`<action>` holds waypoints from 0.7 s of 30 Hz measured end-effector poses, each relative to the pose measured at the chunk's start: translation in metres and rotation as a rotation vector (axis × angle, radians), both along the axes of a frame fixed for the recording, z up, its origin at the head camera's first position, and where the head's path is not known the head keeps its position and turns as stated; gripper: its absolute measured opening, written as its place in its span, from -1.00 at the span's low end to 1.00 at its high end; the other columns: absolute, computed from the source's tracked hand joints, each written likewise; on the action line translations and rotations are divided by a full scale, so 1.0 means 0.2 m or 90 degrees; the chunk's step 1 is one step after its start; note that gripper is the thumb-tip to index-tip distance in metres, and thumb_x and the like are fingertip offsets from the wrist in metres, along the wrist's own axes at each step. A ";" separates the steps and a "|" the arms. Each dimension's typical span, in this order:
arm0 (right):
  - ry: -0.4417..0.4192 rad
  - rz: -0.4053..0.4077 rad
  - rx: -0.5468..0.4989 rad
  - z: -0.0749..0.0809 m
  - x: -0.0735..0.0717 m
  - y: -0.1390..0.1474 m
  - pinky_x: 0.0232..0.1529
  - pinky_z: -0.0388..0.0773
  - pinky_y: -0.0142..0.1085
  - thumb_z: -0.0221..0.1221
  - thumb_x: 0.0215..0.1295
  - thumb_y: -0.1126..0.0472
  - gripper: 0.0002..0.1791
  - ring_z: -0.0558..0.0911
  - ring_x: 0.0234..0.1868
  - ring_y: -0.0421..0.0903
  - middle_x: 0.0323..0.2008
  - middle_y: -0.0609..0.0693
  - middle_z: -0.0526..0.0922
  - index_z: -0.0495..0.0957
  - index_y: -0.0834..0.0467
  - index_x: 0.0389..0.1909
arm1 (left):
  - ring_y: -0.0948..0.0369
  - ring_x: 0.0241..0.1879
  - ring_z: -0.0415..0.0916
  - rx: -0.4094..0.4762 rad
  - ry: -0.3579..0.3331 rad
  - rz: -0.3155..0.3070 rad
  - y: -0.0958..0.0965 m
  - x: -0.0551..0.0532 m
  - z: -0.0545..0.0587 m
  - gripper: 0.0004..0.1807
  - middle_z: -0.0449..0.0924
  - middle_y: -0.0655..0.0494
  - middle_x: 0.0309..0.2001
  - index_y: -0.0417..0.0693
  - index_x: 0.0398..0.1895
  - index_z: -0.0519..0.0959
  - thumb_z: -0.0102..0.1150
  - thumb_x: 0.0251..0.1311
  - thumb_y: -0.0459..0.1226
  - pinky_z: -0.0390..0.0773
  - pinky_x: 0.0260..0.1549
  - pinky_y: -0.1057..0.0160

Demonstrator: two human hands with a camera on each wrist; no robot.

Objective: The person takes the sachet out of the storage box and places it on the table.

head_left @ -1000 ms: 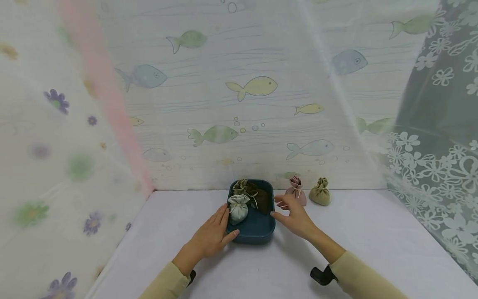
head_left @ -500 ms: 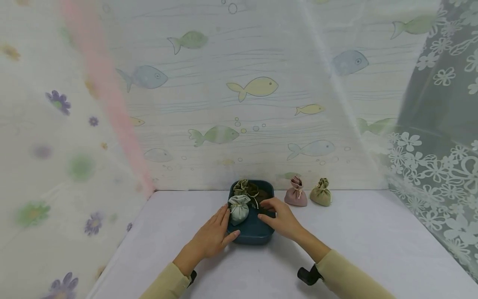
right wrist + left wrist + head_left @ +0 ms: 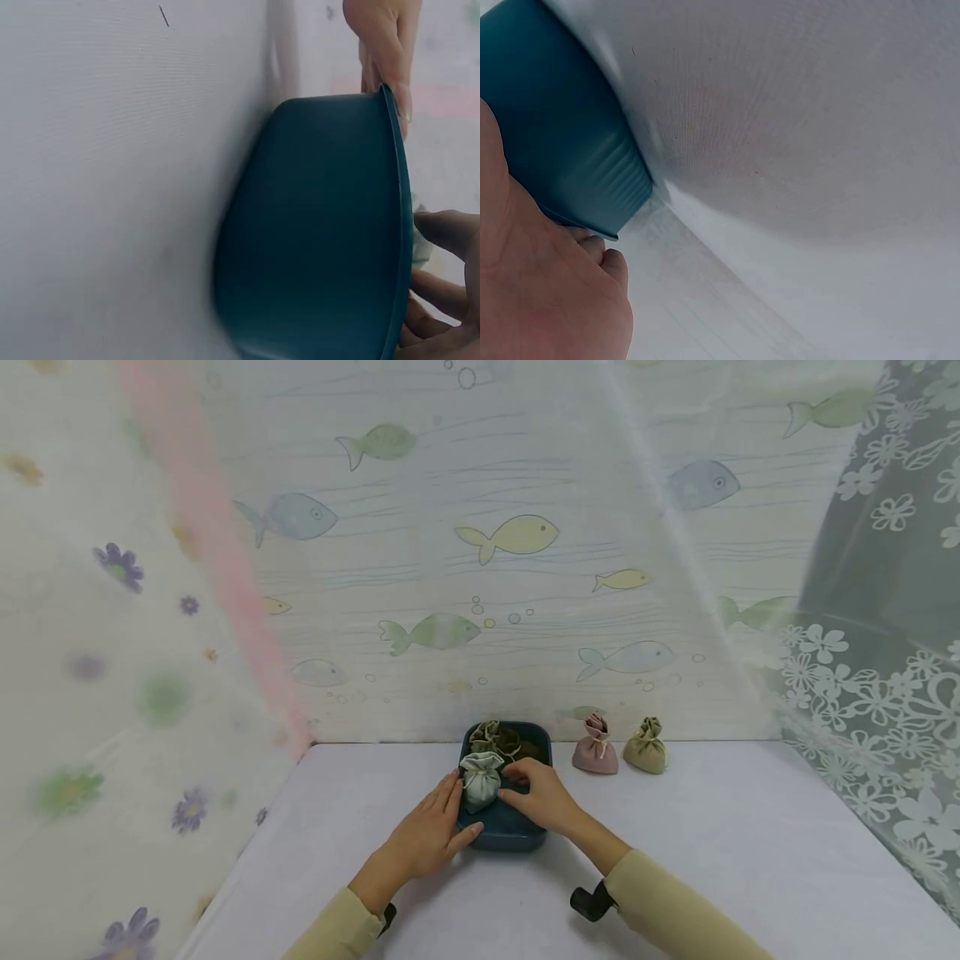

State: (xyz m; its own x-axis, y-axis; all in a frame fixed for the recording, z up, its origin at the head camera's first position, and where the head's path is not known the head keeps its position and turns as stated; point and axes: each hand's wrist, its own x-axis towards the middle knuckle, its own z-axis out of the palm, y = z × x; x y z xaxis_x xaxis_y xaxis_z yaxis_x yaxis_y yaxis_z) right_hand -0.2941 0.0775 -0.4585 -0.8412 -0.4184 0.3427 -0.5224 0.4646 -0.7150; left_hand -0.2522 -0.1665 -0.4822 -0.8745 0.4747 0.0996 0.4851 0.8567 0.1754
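Observation:
A deep teal plastic basin (image 3: 510,842) stands on the white table in the head view. Along its left wall lies my left hand (image 3: 423,831), fingers straight against the rim and thumb at the near corner. Inside, a pale mint drawstring pouch (image 3: 480,781) leans at the left. My right hand (image 3: 543,793) reaches over the right rim, its thumb and forefinger spread apart at the pouch's right side. Behind are an olive drawstring pouch (image 3: 484,735) and a dark brown one (image 3: 529,750), partly covered by my hand. The right wrist view shows mostly the basin's outer wall (image 3: 315,217).
Right of the basin, a dusty pink pouch (image 3: 596,753) and an olive-green pouch (image 3: 646,750) stand on the table (image 3: 720,827). A fish-printed curtain (image 3: 420,685) hangs behind the table's far edge.
My right hand has moved left from the basin's right rim, over its inside, to the mint pouch. The left hand and the pouches stay in place.

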 end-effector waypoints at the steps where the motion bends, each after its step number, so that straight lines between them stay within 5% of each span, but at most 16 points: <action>1: 0.000 -0.005 0.002 0.00 -0.01 -0.01 0.13 0.59 0.05 0.32 0.37 0.27 -0.64 0.64 0.05 0.17 0.02 0.23 0.65 0.60 0.37 0.09 | -0.02 0.63 -0.22 -0.003 -0.002 0.001 0.00 0.00 0.00 0.04 -0.27 -0.19 0.65 -0.32 0.63 -0.12 -0.48 0.49 0.38 0.04 0.53 -0.02; 21: -0.039 -0.051 0.026 -0.01 -0.08 -0.18 0.04 0.62 0.02 0.37 0.30 0.24 -0.62 0.63 -0.03 0.13 -0.03 0.21 0.61 0.60 0.38 0.05 | 0.00 0.63 -0.22 -0.013 0.000 0.007 0.00 0.00 -0.02 0.04 -0.26 -0.18 0.65 -0.30 0.64 -0.14 -0.53 0.49 0.38 0.02 0.54 0.00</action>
